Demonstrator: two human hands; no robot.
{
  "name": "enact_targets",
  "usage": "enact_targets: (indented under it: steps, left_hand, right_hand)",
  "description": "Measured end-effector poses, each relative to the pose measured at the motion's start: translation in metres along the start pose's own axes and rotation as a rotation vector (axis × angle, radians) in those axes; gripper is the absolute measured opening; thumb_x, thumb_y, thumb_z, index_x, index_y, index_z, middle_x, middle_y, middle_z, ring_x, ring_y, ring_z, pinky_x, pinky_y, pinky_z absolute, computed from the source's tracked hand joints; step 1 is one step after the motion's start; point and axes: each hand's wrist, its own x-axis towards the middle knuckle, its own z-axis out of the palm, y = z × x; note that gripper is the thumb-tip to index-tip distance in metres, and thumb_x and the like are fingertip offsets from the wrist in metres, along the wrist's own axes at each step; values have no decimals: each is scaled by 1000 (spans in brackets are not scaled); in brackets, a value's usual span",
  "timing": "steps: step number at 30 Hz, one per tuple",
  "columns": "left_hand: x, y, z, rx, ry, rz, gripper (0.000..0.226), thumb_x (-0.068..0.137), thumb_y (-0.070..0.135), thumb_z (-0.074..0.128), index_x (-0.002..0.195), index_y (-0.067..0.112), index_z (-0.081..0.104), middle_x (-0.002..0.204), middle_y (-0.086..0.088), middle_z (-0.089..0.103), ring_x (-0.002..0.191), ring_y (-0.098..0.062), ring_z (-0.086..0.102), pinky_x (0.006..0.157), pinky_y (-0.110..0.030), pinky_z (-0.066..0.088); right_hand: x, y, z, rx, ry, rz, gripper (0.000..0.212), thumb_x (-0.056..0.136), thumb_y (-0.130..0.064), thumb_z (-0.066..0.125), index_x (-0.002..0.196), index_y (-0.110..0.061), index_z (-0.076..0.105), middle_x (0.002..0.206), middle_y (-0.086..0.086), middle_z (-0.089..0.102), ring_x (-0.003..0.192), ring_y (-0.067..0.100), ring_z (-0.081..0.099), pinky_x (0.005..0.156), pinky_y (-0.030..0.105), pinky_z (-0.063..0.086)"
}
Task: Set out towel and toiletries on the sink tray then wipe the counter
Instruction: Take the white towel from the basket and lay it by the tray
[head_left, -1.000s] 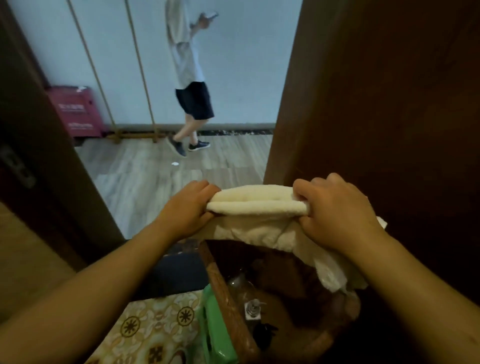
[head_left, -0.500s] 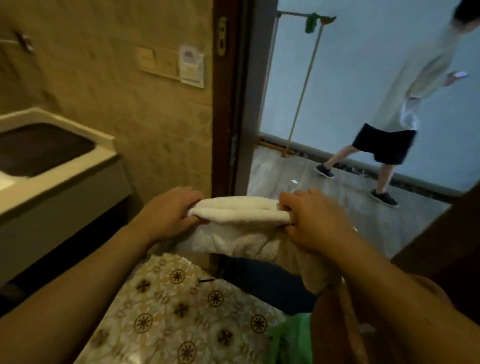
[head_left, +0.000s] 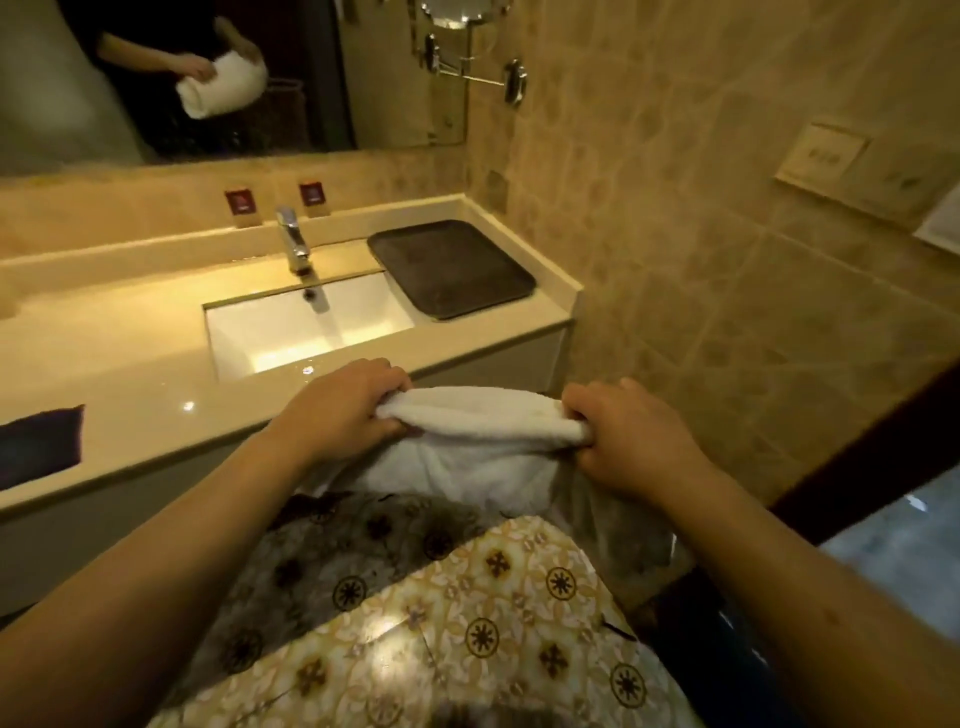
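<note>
Towel (head_left: 483, 415) rolled, both hands' grip closed on its ends (left hand (head_left: 337, 410), right hand (head_left: 628, 441)), near tray (head_left: 452, 267).

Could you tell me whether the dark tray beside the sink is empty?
Empty: the tray shows only bare dark surface; the towel is held in both hands.

Both hands, the left hand (head_left: 343, 410) and right hand (head_left: 631, 441), hover just short of the surface (head_left: 130, 374) edge. Ahead of them the way is open. The dark tray (head_left: 452, 267) beyond the right hand lies bare. The faucet (head_left: 293, 239) rises beyond the left hand, over the sink (head_left: 306, 325). A tiled wall (head_left: 727, 234) closes the right side.
</note>
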Motion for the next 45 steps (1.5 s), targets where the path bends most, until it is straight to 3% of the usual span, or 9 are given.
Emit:
enact_targets:
  steps: [4,8,17,22,25,30,35,40,45]
  left_hand:
    - [1,-61,-24,40,15,-111,30,84,52,64,105,31,61,104,5,61,96,-16,54,79,-37,47]
    - [18,-101,-30,64,39,-198,29,82,55,63,102,34,60,102,7,61,90,-13,51,72,-33,43]
    - [147,-151,-23,178,20,-344,34,79,57,72,102,34,62,100,8,62,87,-12,50,67,-31,39]
    - [261,-159,-31,228,9,-415,30,81,48,74,105,34,63,106,6,62,88,-11,49,72,-30,46]
    - [330,-169,-35,277,1,-352,31,82,43,74,108,29,64,106,2,61,89,-14,49,70,-31,42]
    - [436,-195,-31,370,-60,-230,36,83,31,74,116,26,61,113,-1,58,102,-20,53,79,-32,46]
    - [539,-234,-10,394,-55,-114,37,85,22,70,121,26,61,117,-2,59,103,-24,58,83,-38,50]
    - [628,-280,23,356,-62,29,36,83,16,67,118,24,61,110,-3,59,98,-27,59,74,-37,47]
    - [706,-320,64,356,-93,139,39,85,15,66,122,24,59,117,-3,59,107,-27,57,90,-43,47]
  right_hand:
    - [73,-30,13,31,-21,-94,19,82,-31,63,92,-29,47,101,1,61,93,28,53,71,39,46]
    - [143,-35,25,78,-42,-182,20,82,-32,62,92,-29,45,101,1,61,96,30,53,72,39,44]
    - [300,31,62,240,-27,-275,28,82,-41,69,83,-31,43,88,-4,56,85,25,50,68,38,47]
    - [382,93,59,244,-27,-271,32,82,-35,67,82,-34,36,79,-10,40,79,20,42,53,27,26]
    - [429,125,60,285,-24,-247,30,83,-33,66,83,-31,36,78,-9,37,78,21,40,53,28,24]
    - [485,161,71,324,-28,-106,27,87,-35,65,85,-26,40,87,-1,45,80,24,45,62,35,35]
    - [539,187,85,368,-14,47,30,86,-44,71,90,-25,48,91,2,56,81,24,56,67,37,51]
    - [593,198,104,380,-51,215,30,89,-46,70,101,-22,55,103,5,60,93,24,61,79,44,58]
    - [643,204,132,352,-76,350,35,91,-46,67,110,-19,56,105,6,62,95,27,64,80,40,56]
